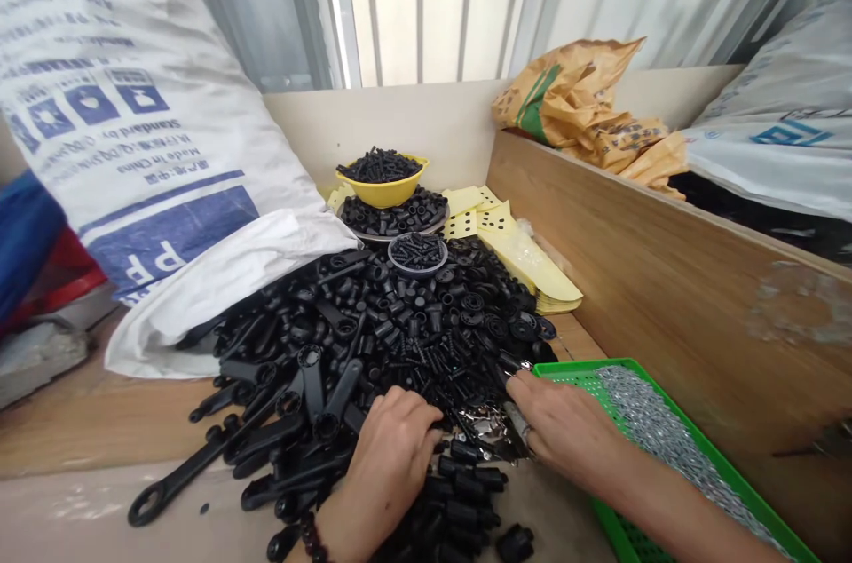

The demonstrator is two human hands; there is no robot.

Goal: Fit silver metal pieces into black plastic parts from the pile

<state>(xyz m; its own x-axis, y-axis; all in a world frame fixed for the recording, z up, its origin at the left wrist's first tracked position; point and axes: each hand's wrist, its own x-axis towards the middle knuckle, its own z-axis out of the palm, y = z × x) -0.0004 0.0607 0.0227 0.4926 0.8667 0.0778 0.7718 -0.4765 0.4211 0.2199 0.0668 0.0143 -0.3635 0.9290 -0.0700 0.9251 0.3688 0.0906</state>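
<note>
My left hand (396, 461), with a beaded bracelet at the wrist, is closed over the front of a heap of black plastic parts (413, 314). Its fingertips point right and are pressed together; what they pinch is hidden. My right hand (563, 425) is closed at the heap's right side, beside a green tray. A dark, partly shiny object shows at its fingers, too unclear to name. Between the hands lie small shiny metal pieces (485, 423). Below them sit several short black cylindrical parts (462, 492). Long black crank-like arms (177, 483) lie to the left.
The green tray (629, 536) holds many small grey metal pieces (672, 430). Behind the heap stand a yellow bowl (382, 193) and a small clear bowl (418, 272) of black parts. Yellow perforated sheets (532, 265), a wooden board (666, 234) and a white sack (166, 146) border the heap.
</note>
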